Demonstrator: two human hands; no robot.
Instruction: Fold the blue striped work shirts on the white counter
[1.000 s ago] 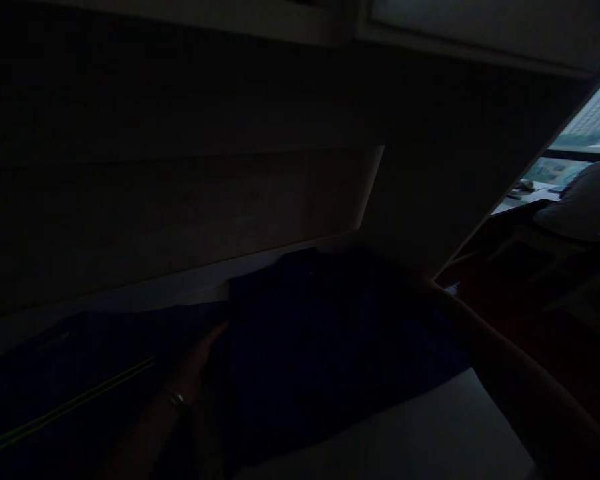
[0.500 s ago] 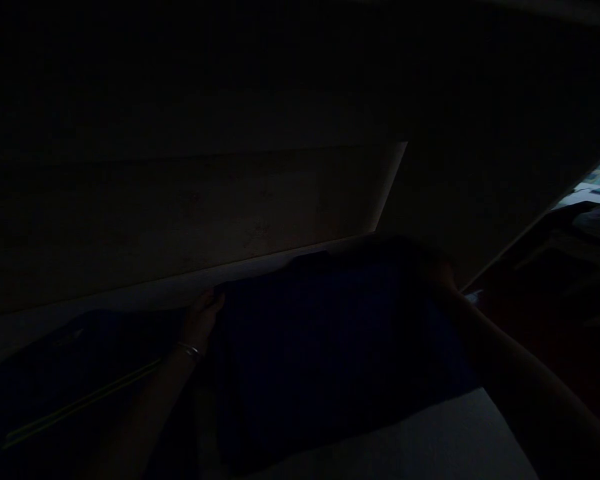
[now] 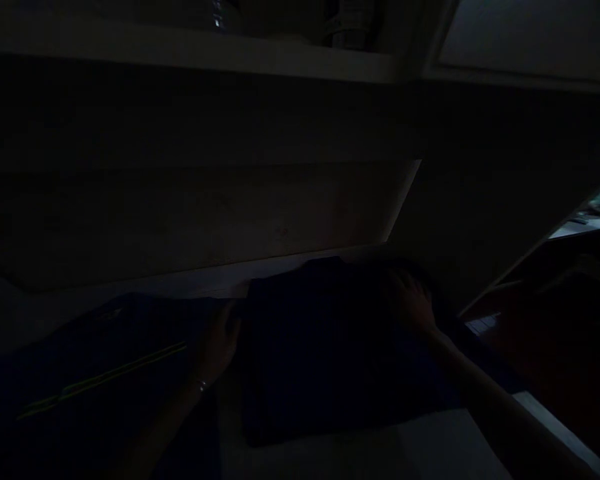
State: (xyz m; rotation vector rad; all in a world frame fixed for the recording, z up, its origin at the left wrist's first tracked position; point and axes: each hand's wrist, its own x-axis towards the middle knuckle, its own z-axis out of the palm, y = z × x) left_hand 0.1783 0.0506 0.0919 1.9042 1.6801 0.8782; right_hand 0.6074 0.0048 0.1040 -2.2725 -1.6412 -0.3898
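The view is very dark. A dark blue cloth, possibly a folded garment (image 3: pixel 300 353), lies spread on a pale surface (image 3: pixel 360 460). My right hand (image 3: pixel 413 300) rests on its upper right part with the fingers stretched out. At its upper left edge is my left hand (image 3: pixel 221 343), fingers slightly apart and curved, with a thin bracelet (image 3: pixel 201 385) at the wrist. Whether the left fingertips touch the cloth, I cannot tell. Further left lies another dark blue garment (image 3: pixel 145 327) with yellow-green stripes, partly behind my left forearm.
A shelf board (image 3: pixel 190 50) with dim items on it runs across the top. Behind the cloths stands a back panel (image 3: pixel 260 213), and a side panel (image 3: pixel 470 193) closes off the right. Beyond that are a reddish floor (image 3: pixel 525 333) and a bright patch.
The cloth's right part now lies further out to the right. My right hand has moved left onto the cloth, and my left hand has come off its edge. The view has tilted up, showing the shelf.
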